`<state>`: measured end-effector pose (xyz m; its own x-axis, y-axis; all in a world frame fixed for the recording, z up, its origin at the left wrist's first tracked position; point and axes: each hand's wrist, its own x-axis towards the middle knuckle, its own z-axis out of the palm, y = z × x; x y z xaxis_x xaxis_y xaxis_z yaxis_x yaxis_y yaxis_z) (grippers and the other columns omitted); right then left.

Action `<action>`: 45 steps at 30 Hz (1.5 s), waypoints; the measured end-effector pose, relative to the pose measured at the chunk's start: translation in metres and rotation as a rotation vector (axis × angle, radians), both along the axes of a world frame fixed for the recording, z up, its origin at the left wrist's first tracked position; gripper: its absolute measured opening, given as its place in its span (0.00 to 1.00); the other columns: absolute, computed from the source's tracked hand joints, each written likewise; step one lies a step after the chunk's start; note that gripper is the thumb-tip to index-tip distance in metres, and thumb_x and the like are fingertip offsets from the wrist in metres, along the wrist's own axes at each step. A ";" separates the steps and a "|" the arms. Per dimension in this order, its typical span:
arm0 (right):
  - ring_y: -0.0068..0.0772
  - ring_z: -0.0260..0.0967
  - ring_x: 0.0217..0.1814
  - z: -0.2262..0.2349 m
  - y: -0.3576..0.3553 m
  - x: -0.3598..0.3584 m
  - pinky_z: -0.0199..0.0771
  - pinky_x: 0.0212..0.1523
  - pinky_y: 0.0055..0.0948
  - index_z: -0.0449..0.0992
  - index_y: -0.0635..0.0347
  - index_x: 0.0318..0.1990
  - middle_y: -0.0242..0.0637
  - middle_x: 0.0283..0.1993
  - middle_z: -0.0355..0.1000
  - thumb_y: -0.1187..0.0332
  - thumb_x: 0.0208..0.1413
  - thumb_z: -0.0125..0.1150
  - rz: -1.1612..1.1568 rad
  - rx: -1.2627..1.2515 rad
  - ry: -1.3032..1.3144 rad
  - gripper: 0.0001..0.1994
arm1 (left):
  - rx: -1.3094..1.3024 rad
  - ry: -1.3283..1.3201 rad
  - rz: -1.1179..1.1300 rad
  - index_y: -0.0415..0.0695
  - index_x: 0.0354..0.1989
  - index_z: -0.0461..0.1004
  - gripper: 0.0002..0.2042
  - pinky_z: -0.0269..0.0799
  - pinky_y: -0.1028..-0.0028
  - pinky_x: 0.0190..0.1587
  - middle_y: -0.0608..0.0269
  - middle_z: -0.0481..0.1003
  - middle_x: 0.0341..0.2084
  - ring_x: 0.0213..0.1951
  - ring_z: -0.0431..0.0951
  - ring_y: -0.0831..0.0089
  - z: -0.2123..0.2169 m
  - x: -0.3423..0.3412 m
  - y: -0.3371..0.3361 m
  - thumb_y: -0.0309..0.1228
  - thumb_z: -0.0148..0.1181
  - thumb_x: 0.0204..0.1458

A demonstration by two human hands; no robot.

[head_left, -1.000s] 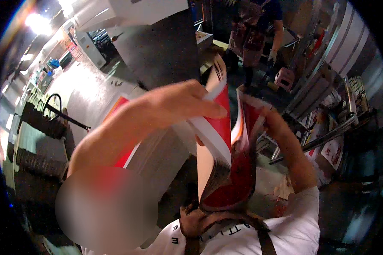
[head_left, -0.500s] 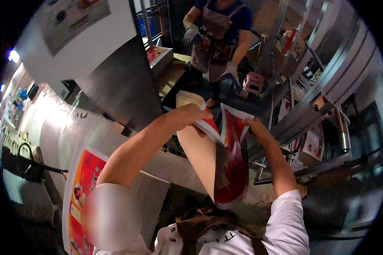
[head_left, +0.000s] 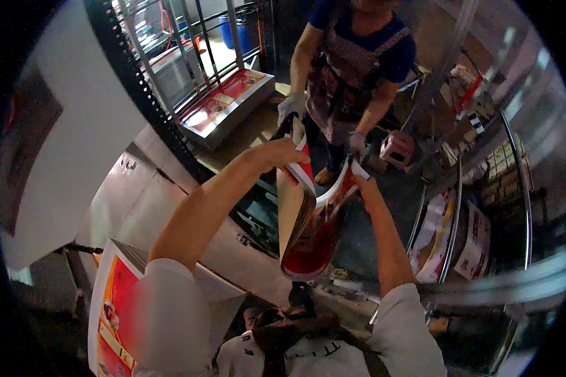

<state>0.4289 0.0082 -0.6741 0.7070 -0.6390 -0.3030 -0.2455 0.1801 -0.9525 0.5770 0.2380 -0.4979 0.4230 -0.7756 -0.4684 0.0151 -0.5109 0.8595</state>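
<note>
The co-worker's gloved hands (head_left: 292, 108) are nearer; left hand (head_left: 284, 153) and right hand (head_left: 365, 186) pinch sagging printed sheets (head_left: 314, 242), which uneven release could spill.

Between the person's left hand (head_left: 287, 154) and right hand (head_left: 364, 187), glossy printed paper sheets (head_left: 316, 244) show a matt back; past the right, the dim stool (head_left: 397, 149) is probably plastic, the tubular rail (head_left: 528, 226) shiny metal.

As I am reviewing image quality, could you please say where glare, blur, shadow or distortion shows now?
In the head view, glare whitens part of the upper printed stack; a smooth blur covers the left sleeve; the held sheets lie partly in shadow; the rightmost metal rail bows near the rim.
</note>
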 end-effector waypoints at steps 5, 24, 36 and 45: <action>0.27 0.67 0.29 0.010 -0.051 0.023 0.66 0.22 0.26 0.69 0.60 0.35 0.32 0.31 0.68 0.63 0.46 0.58 0.166 -0.044 0.088 0.12 | 0.023 -0.168 0.049 0.32 0.24 0.74 0.15 0.72 0.67 0.25 0.53 0.75 0.22 0.20 0.76 0.67 -0.003 0.033 -0.021 0.37 0.59 0.43; 0.30 0.70 0.35 -0.140 0.231 -0.010 0.73 0.35 0.27 0.73 0.68 0.38 0.41 0.34 0.71 0.67 0.52 0.53 0.814 0.023 -0.015 0.12 | -0.025 -1.016 0.282 0.45 0.46 0.66 0.20 0.57 0.62 0.54 0.55 0.65 0.49 0.53 0.62 0.58 -0.098 -0.193 0.343 0.29 0.58 0.42; 0.46 0.70 0.37 -0.004 0.567 -0.038 0.69 0.39 0.38 0.77 0.61 0.30 0.48 0.33 0.72 0.59 0.46 0.56 1.214 -0.931 -0.165 0.13 | 0.425 -1.132 0.534 0.47 0.53 0.62 0.31 0.50 0.61 0.58 0.60 0.57 0.57 0.60 0.53 0.64 -0.178 -0.296 0.550 0.38 0.62 0.37; 0.44 0.71 0.34 0.010 0.583 -0.041 0.70 0.37 0.38 0.77 0.58 0.27 0.43 0.29 0.73 0.58 0.42 0.59 1.192 -1.180 0.061 0.12 | 0.327 -1.164 0.592 0.45 0.52 0.63 0.27 0.49 0.62 0.58 0.58 0.59 0.55 0.59 0.54 0.62 -0.183 -0.299 0.558 0.36 0.60 0.40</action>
